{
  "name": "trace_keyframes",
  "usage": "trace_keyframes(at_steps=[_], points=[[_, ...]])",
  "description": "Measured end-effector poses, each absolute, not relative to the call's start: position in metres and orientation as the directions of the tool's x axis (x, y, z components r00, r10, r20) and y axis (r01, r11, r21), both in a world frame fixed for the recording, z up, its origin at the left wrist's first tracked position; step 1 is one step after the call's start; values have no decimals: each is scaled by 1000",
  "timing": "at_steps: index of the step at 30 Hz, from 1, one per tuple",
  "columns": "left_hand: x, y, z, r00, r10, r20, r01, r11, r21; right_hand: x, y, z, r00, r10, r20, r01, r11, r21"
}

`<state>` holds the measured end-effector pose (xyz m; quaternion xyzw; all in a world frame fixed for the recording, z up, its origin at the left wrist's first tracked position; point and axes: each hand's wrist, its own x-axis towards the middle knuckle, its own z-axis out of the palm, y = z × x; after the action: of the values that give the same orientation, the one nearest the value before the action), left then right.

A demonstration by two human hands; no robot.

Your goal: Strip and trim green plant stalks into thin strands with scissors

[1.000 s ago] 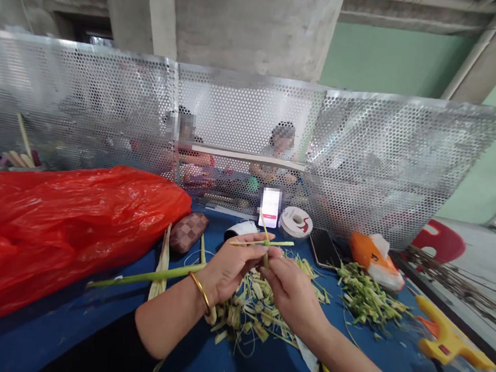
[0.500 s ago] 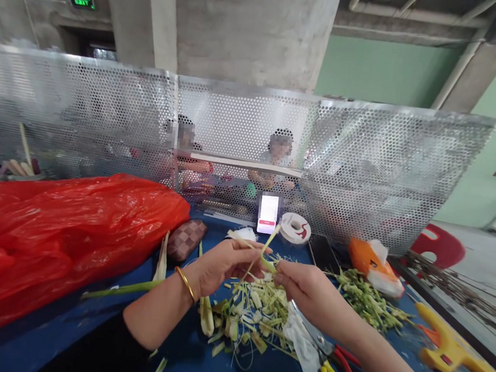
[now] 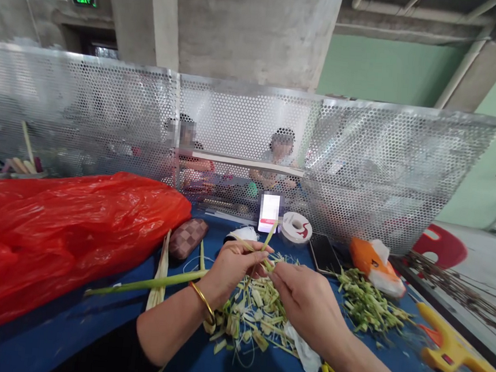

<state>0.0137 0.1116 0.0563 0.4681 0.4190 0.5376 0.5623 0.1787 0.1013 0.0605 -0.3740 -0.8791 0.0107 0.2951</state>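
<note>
My left hand [image 3: 230,266], with a gold bangle on its wrist, is closed on thin green leaf strips [image 3: 264,250] that cross and stick up above the fingers. My right hand [image 3: 303,298] pinches the same strips from the right, its fingertips touching the left hand's. Both hands hover over a pile of cut leaf scraps [image 3: 251,316] on the blue table [image 3: 87,334]. A long green stalk [image 3: 144,284] lies on the table and runs left from under my left wrist.
A big red plastic bag [image 3: 53,232] fills the left side. A checkered pouch [image 3: 188,237], tape roll [image 3: 295,227], phone [image 3: 323,254], orange packet [image 3: 374,263], second scrap pile [image 3: 368,303] and yellow glue gun [image 3: 451,343] lie around. Two people sit behind the perforated metal screen [image 3: 363,161].
The crossed strips were held flat and wide one second ago; now both hands have closed in on them and sit slightly lower. The scissors seen half a second ago are mostly hidden.
</note>
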Motion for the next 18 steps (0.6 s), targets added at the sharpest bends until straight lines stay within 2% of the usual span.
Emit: trace_keyframes(at_steps=[4,6,9,14,16,18], points=[[6,112,61,141,988,-56,-286,95,954,183,108,62,-483,796,364,631,605,-485],[4,111,63,167,982,-92,-307,141,941,187,112,65,-478,819,319,593,568,-570],[5,111,63,159,979,-124,-302,168,938,189,112,67,-469,824,318,579,558,-594],[11,112,57,97,993,-61,-276,86,957,184,105,67,-548,756,358,551,648,-525],[9,112,58,160,986,-37,-334,90,938,185,107,68,-531,749,395,516,656,-551],[6,111,60,296,955,-17,-429,149,891,189,111,70,-403,787,466,483,616,-622]])
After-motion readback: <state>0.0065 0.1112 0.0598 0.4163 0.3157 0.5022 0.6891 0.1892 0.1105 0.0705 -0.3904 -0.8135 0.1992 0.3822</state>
